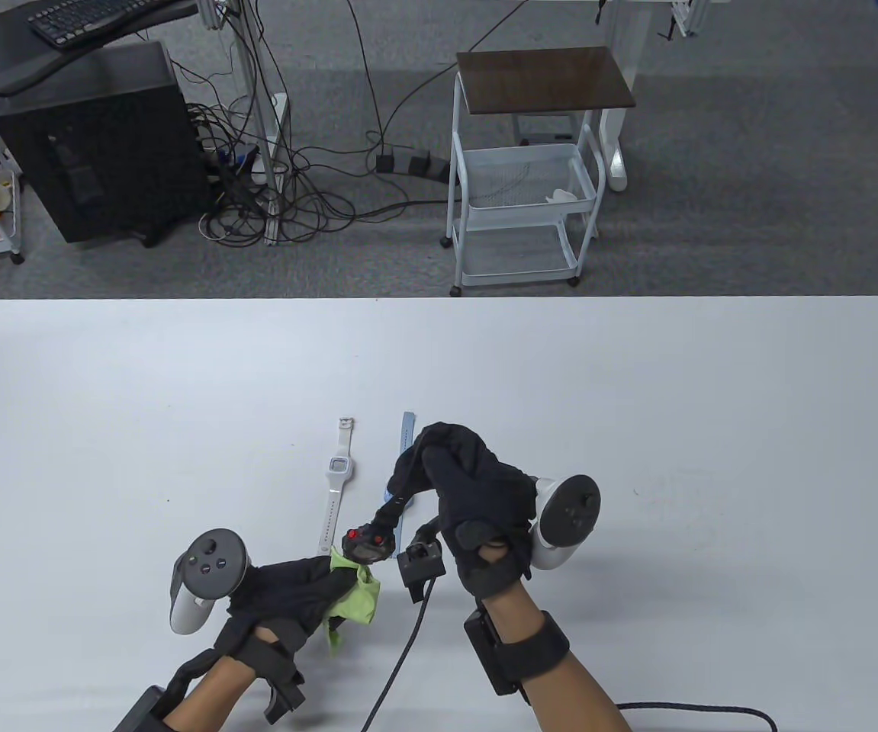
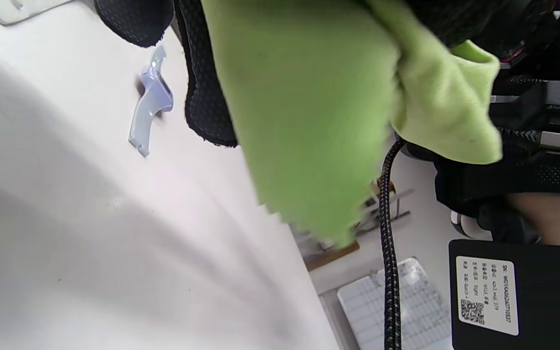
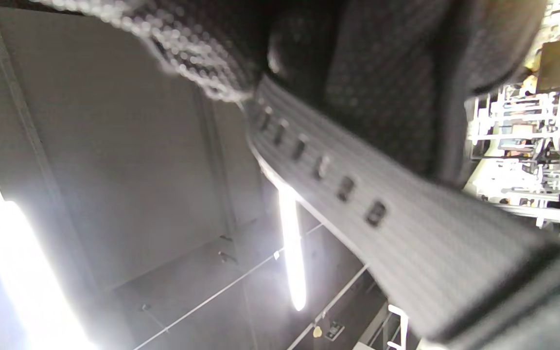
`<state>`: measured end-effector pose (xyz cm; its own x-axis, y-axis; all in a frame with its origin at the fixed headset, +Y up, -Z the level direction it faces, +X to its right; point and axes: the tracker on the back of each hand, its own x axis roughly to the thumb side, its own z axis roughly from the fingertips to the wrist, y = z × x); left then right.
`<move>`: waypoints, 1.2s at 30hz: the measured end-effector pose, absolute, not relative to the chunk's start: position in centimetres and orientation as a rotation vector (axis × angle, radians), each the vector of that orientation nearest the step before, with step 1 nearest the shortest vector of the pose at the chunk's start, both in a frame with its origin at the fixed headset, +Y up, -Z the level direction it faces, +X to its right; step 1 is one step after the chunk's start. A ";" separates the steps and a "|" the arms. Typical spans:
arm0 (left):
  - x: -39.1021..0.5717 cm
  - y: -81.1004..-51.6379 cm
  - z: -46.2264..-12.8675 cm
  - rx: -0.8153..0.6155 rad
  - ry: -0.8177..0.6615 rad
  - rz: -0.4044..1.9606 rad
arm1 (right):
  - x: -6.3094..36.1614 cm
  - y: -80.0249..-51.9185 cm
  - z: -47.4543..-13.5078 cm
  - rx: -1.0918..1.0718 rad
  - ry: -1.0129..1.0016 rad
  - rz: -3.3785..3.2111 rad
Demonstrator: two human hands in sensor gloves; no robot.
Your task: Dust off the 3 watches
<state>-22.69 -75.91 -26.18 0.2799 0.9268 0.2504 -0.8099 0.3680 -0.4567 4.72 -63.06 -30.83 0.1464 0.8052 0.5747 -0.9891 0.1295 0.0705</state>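
Observation:
A black watch [image 1: 366,540] with red buttons hangs above the table, its strap [image 3: 358,204] gripped by my right hand [image 1: 439,465] from above. My left hand [image 1: 309,583] holds a green cloth [image 1: 353,593] bunched against the watch's case from below; in the left wrist view the cloth [image 2: 319,97] fills the top. A white watch [image 1: 339,476] lies flat on the table beyond my left hand. A light blue watch strap [image 1: 406,428] lies next to it, mostly hidden behind my right hand; its end [image 2: 151,102] shows in the left wrist view.
The white table [image 1: 637,427] stretches wide on both sides. A black cable [image 1: 400,663] runs from my right wrist toward the near edge. Beyond the far edge stand a white cart [image 1: 526,175] and a black computer case [image 1: 95,145] on the floor.

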 end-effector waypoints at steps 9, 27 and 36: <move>-22.6 -75.6 -26.2 -0.269 -0.532 1.107 | 5.0 -62.8 -30.7 0.496 -0.472 1.366; -23.2 -75.1 -26.3 -0.215 -0.530 1.013 | 5.7 -61.7 -30.0 0.519 -0.558 1.365; -23.6 -75.8 -26.5 -0.244 -0.504 1.082 | 6.3 -61.6 -30.1 0.492 -0.579 1.325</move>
<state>-23.56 -75.77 -26.51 0.3717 0.8876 0.2720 -0.7792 0.4576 -0.4283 6.27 -61.59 -30.09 0.1428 0.7499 0.6459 -0.9835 0.1806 0.0078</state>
